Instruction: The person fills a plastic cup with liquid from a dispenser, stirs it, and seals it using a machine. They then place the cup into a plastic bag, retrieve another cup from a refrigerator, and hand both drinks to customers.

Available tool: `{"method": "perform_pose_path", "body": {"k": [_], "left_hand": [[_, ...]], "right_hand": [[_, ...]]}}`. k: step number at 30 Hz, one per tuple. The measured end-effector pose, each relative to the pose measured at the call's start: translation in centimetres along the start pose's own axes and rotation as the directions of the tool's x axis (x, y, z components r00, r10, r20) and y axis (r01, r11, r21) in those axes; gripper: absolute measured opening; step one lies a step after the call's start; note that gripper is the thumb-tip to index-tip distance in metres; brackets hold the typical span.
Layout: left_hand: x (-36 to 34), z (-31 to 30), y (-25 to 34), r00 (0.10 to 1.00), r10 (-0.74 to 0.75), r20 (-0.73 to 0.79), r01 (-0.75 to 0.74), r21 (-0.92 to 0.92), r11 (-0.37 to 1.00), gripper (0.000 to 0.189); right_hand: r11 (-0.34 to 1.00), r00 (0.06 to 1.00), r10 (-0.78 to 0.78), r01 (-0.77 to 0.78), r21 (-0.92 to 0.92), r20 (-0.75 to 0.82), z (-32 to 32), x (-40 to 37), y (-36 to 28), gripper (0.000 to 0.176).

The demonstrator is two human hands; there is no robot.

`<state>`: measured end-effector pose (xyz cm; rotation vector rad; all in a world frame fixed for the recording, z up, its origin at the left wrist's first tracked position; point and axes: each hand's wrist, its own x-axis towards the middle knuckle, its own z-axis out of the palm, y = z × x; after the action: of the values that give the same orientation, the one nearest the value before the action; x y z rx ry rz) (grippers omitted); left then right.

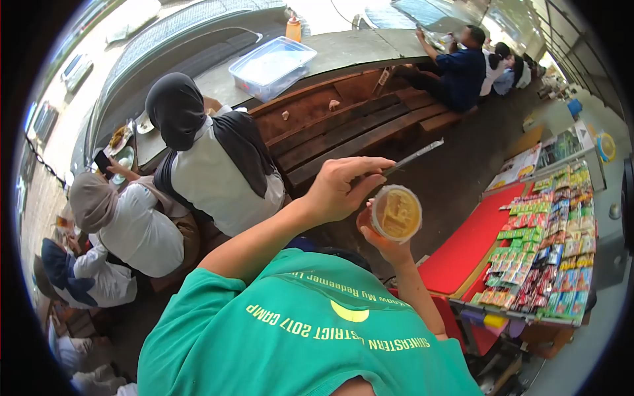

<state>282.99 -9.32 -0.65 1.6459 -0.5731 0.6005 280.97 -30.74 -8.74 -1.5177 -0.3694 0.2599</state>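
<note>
My right hand (385, 245) is wrapped round a clear plastic cup (397, 214), which holds an amber drink with what look like ice cubes. The cup's open top faces me. Just left of the cup's rim, my left hand (343, 188) pinches a thin, silvery stick (419, 155) between thumb and fingers. The stick points up and to the right, above the cup and outside it. Its kind is not clear from here.
Several people (211, 155) sit along the counter (356, 49) at left, one close to my left arm. Wooden benches (343, 132) stand ahead. At right is a red-topped table (456, 237) beside hanging rows of colourful sachets (548, 244). A plastic tub (272, 66) sits on the counter.
</note>
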Motion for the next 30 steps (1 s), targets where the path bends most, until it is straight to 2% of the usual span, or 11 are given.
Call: {"method": "perform_pose_path", "body": {"k": [2,5,8,12,16,20,23,24,27,29,30], "left_hand": [[1.6,-0.3,-0.6,0.988,-0.151,-0.027,0.153,0.173,0.973,0.022],[3.3,0.2,-2.7,0.995,-0.08,-0.059,0.097,0.4,0.911,0.018],[4.9,-0.4,-6.8,0.988,-0.106,-0.112,0.151,0.571,0.807,0.015],[7.1,-2.0,-11.2,0.966,-0.184,-0.18,0.256,0.739,0.623,0.014],[8.8,-3.6,-14.8,0.912,-0.258,-0.32,0.408,0.783,0.469,0.015],[10.8,-5.8,-18.1,0.858,-0.259,-0.443,0.51,0.792,0.336,0.018],[12.4,-7.8,-20.7,0.813,-0.229,-0.535,0.581,0.767,0.272,0.027],[12.9,-8.5,-21.7,0.803,-0.223,-0.553,0.592,0.781,0.197,0.039],[15.5,-10.2,-24.0,0.72,-0.245,-0.649,0.671,0.742,0.008,0.062],[17.5,-11.5,-25.7,0.639,-0.261,-0.724,0.728,0.678,-0.1,0.073],[18.2,-12.2,-26.8,0.572,-0.307,-0.761,0.756,0.634,-0.163,0.08]], "right_hand": [[1.0,0.997,-0.025,0.023,0.021,0.072,-1.5,4.5,2.0,0.07],[0.996,0.976,-0.091,0.086,0.031,0.198,-1.6,12.0,3.3,0.074],[0.988,0.974,-0.13,0.112,0.104,0.188,-0.4,17.9,5.0,0.074],[0.978,0.944,-0.121,0.06,0.201,0.308,1.2,25.3,8.3,0.079],[0.986,0.927,-0.167,0.155,0.061,0.335,3.3,31.5,11.1,0.069],[0.978,0.894,-0.18,0.118,0.173,0.409,6.6,37.9,12.5,0.061],[0.957,0.842,-0.248,0.135,0.257,0.479,9.4,42.6,13.7,0.057],[0.954,0.826,-0.254,0.13,0.269,0.504,10.2,44.3,14.1,0.057],[0.966,0.718,-0.213,0.052,0.255,0.662,12.6,48.7,15.8,0.052],[0.875,0.668,-0.238,-0.167,0.454,0.705,14.3,51.2,16.4,0.048],[0.917,0.636,-0.377,0.156,0.366,0.674,15.3,52.7,16.3,0.051]]}}
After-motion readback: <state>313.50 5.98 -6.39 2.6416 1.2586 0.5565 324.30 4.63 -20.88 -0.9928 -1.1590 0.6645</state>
